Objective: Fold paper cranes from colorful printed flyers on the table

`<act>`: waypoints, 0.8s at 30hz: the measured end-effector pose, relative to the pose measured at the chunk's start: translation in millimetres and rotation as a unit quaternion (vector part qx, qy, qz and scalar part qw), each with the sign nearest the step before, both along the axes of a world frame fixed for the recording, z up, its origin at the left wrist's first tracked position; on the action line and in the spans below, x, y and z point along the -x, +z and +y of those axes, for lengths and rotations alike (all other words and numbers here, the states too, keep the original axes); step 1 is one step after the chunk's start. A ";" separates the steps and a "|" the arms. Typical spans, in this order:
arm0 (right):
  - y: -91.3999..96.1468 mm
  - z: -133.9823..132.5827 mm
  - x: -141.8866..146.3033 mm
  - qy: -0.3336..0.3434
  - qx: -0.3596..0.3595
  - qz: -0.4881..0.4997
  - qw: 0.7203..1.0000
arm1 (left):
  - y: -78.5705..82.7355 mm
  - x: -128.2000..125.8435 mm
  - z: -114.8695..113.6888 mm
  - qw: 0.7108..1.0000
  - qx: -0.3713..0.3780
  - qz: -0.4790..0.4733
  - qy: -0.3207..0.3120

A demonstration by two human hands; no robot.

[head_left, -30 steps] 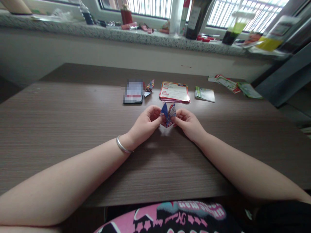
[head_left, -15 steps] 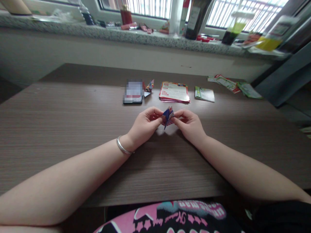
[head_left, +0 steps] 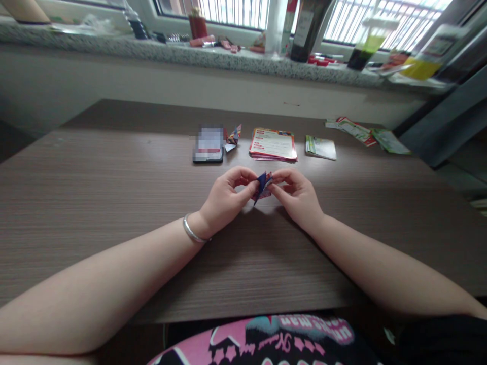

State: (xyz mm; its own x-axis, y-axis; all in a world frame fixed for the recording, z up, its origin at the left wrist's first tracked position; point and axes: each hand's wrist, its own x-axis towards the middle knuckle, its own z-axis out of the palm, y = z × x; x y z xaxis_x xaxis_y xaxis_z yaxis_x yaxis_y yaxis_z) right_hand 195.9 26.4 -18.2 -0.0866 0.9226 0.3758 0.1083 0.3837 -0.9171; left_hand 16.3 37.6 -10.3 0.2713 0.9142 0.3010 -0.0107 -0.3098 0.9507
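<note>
Between my two hands is a small piece of folded origami paper (head_left: pixel 261 188), blue with a red and white pattern, raised a little over the table. My left hand (head_left: pixel 232 192) pinches its left side between thumb and fingers. On the opposite side, my right hand (head_left: pixel 297 193) pinches the paper too, thumb toward me. A pointed blue flap sticks out downward between the thumbs. My fingertips hide part of the folds. Beyond the hands lies a finished-looking folded paper figure (head_left: pixel 233 138) with a patterned, pointed tip.
Behind my hands, a phone-like device (head_left: pixel 207 161) with a blurred screen, a stack of printed cards (head_left: pixel 273 145) and a smaller green-white stack (head_left: pixel 320 148) lie on the wooden table (head_left: pixel 95 192). Paper strips (head_left: pixel 357 131) are at the far right. Bottles (head_left: pixel 304 30) line the granite windowsill (head_left: pixel 163 53).
The folded paper has turned slightly between my fingers, its blue flap tilting and its lower tip shifting left. Both hands keep their pinch and have barely moved.
</note>
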 end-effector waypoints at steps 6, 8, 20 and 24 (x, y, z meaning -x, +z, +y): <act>-0.3 0.5 1.2 -0.014 0.016 0.016 1.000 | -0.1 -0.5 -1.1 1.000 -0.015 0.011 0.010; -0.6 0.5 1.9 -0.017 0.021 0.023 0.999 | -2.4 0.5 -0.3 1.000 -0.016 -0.003 0.003; 0.1 3.1 1.8 -0.033 0.063 0.018 0.997 | -5.5 -0.2 3.0 0.998 0.033 -0.048 -0.004; -0.6 3.5 2.5 -0.032 0.070 0.006 0.997 | -3.5 -1.9 1.3 0.998 0.040 -0.046 0.008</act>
State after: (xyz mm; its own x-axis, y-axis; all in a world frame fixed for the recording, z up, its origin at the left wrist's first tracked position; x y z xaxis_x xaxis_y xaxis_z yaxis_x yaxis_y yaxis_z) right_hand 193.4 29.8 -18.8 -0.0220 0.9695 0.2440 0.1166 0.2448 -0.9625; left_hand 18.2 39.0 -13.8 0.2309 0.9402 0.2503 -0.0953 -0.2342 0.9675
